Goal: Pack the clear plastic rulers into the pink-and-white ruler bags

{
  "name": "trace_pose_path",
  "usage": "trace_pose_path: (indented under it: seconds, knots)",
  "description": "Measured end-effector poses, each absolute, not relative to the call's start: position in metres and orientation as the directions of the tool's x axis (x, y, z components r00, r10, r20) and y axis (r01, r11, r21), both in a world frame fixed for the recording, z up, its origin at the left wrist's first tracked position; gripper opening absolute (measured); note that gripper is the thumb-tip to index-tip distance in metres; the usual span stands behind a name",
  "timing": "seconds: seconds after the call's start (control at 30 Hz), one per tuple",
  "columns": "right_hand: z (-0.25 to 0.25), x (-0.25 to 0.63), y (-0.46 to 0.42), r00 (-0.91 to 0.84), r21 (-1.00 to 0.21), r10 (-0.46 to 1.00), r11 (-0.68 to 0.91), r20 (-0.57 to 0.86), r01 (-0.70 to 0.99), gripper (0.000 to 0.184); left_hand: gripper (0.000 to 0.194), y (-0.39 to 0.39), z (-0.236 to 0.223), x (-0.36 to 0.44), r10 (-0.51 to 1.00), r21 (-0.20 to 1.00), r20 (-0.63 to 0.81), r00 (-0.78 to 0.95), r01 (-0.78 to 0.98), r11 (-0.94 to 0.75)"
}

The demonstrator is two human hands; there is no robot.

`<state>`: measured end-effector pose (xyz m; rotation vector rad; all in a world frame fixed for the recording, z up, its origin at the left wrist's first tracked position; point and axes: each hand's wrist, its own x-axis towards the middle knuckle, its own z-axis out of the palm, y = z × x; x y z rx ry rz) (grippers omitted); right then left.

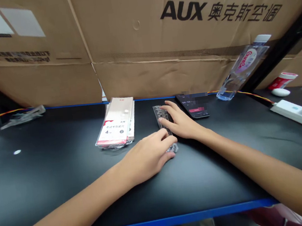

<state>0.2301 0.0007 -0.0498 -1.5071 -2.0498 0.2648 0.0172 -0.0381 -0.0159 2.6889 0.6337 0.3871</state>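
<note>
A clear plastic ruler or stencil (160, 116) with patterned cutouts lies lengthwise on the black bench top (50, 169), and its middle is hidden under my hands. My left hand (148, 157) curls over its lower end, and my right hand (181, 121) grips its upper part from the right. To the left of my hands lies a stack of packaged exam ruler sets (115, 121) in white and red sleeves. A black smartphone (193, 106) showing a timer lies just beyond my right hand, with part of its screen blurred.
Large cardboard boxes (141, 37) stand along the back of the bench. A plastic water bottle (243, 68) leans against them at the right. A white power strip (296, 113), a white computer mouse (280, 92) and thin orange wires (250, 95) lie further right.
</note>
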Motion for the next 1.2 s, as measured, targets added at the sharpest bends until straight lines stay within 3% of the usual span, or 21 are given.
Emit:
trace_pose_path:
  seconds: [0.3, 0.57, 0.9, 1.07, 1.2]
  knots:
    - [-0.051, 0.227, 0.001, -0.18, -0.47, 0.879, 0.398, 0.443, 0.788, 0.042, 0.016, -0.022, -0.027, 0.013, 0.558, 0.369, 0.293, 0.776, 0.447, -0.815]
    - [-0.046, 0.219, -0.006, -0.176, -0.517, 0.893, 0.39, 0.414, 0.762, 0.042, 0.013, -0.017, -0.032, 0.018, 0.557, 0.336, 0.354, 0.751, 0.453, -0.826]
    - [-0.051, 0.226, 0.002, -0.157, -0.479, 0.886, 0.377, 0.436, 0.793, 0.03, 0.014, -0.014, -0.023, 0.01, 0.533, 0.343, 0.358, 0.767, 0.423, -0.839]
    - [-0.045, 0.231, 0.002, -0.158, -0.441, 0.892, 0.355, 0.423, 0.824, 0.024, 0.013, 0.013, -0.01, -0.007, 0.595, 0.285, 0.517, 0.615, 0.532, -0.797]
    - [-0.042, 0.232, 0.001, -0.129, -0.442, 0.909, 0.312, 0.397, 0.841, 0.026, 0.015, 0.043, -0.003, -0.03, 0.755, 0.301, 0.52, 0.399, 0.742, -0.599]
